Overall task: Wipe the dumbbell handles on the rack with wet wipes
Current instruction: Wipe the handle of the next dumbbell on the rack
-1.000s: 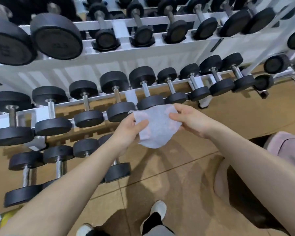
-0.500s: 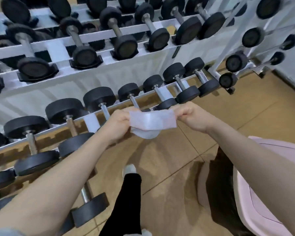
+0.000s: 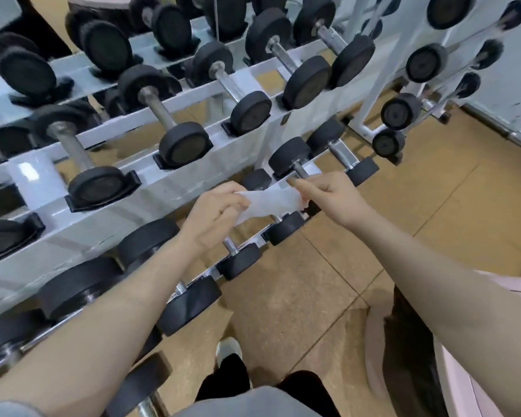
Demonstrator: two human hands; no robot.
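Two hands stretch one wet wipe above the lower rack.
Left hand and right hand each pinch an end of the wet wipe, held taut between them just over a small dumbbell on the white rack.

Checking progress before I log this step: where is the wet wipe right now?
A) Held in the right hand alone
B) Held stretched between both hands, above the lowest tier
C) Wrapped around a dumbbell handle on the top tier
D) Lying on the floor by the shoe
B: the wet wipe is pinched at one end by the left hand and at the other by the right hand, touching no handle.
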